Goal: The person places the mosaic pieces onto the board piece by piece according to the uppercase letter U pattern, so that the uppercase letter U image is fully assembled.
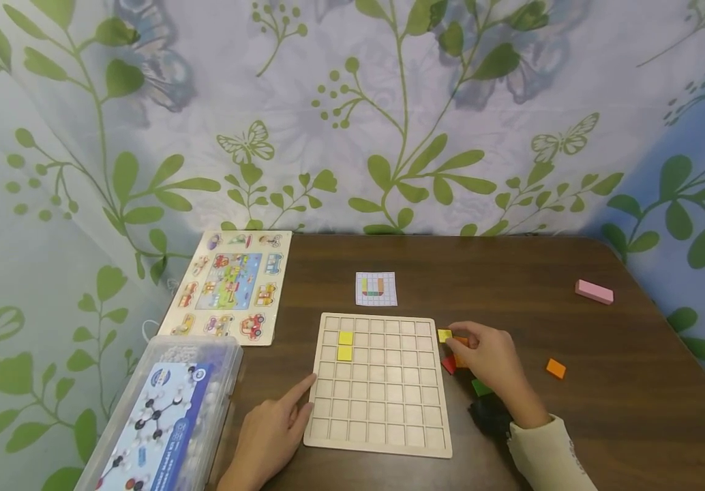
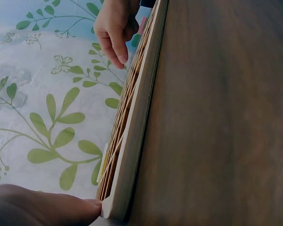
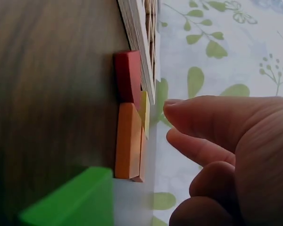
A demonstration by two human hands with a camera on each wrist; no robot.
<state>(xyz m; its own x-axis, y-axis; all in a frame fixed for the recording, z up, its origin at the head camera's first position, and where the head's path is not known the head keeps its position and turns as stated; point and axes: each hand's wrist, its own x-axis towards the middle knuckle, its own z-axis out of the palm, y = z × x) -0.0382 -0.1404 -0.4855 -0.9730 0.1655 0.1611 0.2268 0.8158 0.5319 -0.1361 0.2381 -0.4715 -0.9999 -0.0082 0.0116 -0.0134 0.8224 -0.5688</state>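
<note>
A wooden grid board (image 1: 377,395) lies on the table, with two yellow square tiles (image 1: 345,338) in its upper left cells. At the board's left edge, the index fingertip of my left hand (image 1: 271,431) touches the frame, other fingers relaxed. My right hand (image 1: 492,358) hovers over a small group of blocks beside the board's right edge. Thumb and index finger are a little apart, nothing between them in the right wrist view. Below them lie a yellow tile (image 3: 145,113), a red block (image 3: 127,77), orange blocks (image 3: 127,141) and a green block (image 3: 75,202).
A printed pattern card (image 1: 376,289) lies behind the board. To the left are a picture puzzle (image 1: 279,273) and a clear molecular model kit box (image 1: 220,402). One orange block (image 1: 556,369) and a pink block (image 1: 594,292) lie farther right. Something black (image 1: 489,414) sits under my right wrist.
</note>
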